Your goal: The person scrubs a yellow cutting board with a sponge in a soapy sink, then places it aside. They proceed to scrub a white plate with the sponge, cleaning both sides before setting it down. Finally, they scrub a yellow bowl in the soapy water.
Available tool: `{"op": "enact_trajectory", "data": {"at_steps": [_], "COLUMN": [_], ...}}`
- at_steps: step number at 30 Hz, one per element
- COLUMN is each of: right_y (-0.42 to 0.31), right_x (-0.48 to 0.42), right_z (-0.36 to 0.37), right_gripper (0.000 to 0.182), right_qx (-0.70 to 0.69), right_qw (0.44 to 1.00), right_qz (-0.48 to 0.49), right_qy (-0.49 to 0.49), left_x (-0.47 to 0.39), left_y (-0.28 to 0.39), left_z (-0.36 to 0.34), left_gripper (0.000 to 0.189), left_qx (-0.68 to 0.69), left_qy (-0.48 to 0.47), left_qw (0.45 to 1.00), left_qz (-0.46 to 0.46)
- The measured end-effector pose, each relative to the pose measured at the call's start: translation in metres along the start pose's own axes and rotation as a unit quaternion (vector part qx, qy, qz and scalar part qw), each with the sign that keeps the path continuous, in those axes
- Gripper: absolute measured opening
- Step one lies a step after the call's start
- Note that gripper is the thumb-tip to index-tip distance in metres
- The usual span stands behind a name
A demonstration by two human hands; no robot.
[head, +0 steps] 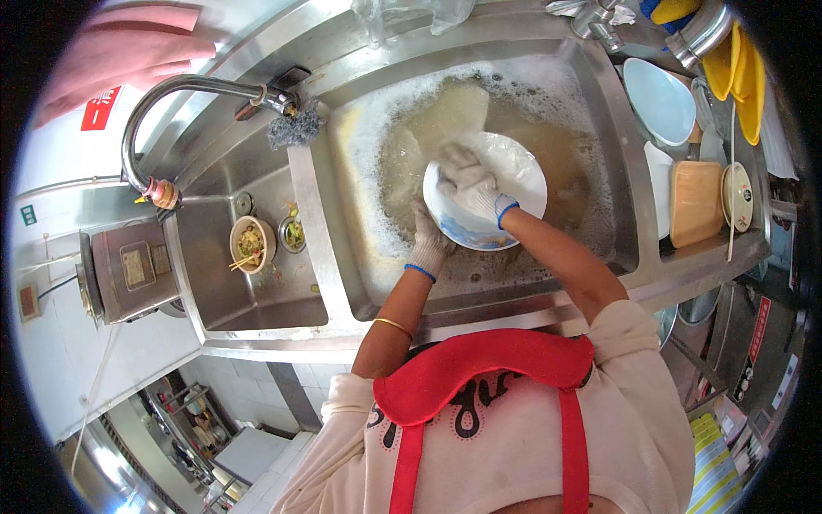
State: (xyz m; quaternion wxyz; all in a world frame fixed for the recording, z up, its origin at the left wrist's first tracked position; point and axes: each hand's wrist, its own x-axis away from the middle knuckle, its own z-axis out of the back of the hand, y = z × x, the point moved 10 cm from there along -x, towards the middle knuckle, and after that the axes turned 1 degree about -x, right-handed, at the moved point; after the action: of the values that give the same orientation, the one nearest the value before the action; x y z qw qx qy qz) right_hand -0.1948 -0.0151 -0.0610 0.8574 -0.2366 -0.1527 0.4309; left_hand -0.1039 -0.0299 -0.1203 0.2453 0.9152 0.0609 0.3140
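A large white bowl or deep plate [523,193] with blue marking is tilted above the cloudy, foamy water of the big steel sink basin [626,212]. My left hand [429,241], in a wet knit glove with a blue cuff, grips its lower left rim. Inside it, my right hand [472,183], gloved likewise, presses on the white surface with curled fingers. Those fingers are blurred, and whether they hold a scrubber I cannot tell. Pale dishes [459,109] lie partly under water behind the bowl.
A smaller basin [212,283] at left holds a food bowl [270,241] with chopsticks and a small metal dish [294,234] of scraps. A curved faucet [138,115] and steel-wool scrubber [295,128] stand near the divider. Right: a wooden tray [697,202], pale blue dish [660,103], yellow gloves [738,77].
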Motion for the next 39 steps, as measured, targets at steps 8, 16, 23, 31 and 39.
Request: {"op": "enact_trajectory", "data": {"at_steps": [8, 16, 23, 31, 39], "right_y": [-0.089, 0.056, 0.062, 0.033, 0.004], "right_x": [0.080, 0.091, 0.070, 0.066, 0.005], "right_z": [0.015, 0.020, -0.010, 0.015, -0.012], "right_gripper": [0.050, 0.044, 0.064, 0.058, 0.059], "right_qx": [-0.058, 0.108, 0.152, -0.106, -0.071], "right_qw": [0.971, 0.965, 0.978, 0.990, 0.989], "right_qz": [0.211, -0.102, 0.140, -0.062, 0.129], "right_qy": [-0.094, -0.217, -0.028, -0.075, -0.004], "left_x": [0.013, 0.013, 0.020, 0.014, 0.018], "left_y": [0.014, 0.025, 0.001, 0.003, -0.004], "left_z": [0.029, -0.012, -0.030, -0.004, -0.007], "left_gripper": [0.087, 0.081, 0.068, 0.069, 0.066], "left_qx": [-0.088, -0.033, -0.052, -0.046, -0.017], "left_qy": [0.046, 0.004, 0.062, 0.053, 0.046], "left_qw": [0.994, 0.999, 0.995, 0.997, 0.996], "left_qz": [-0.036, -0.023, 0.063, 0.039, 0.071]}}
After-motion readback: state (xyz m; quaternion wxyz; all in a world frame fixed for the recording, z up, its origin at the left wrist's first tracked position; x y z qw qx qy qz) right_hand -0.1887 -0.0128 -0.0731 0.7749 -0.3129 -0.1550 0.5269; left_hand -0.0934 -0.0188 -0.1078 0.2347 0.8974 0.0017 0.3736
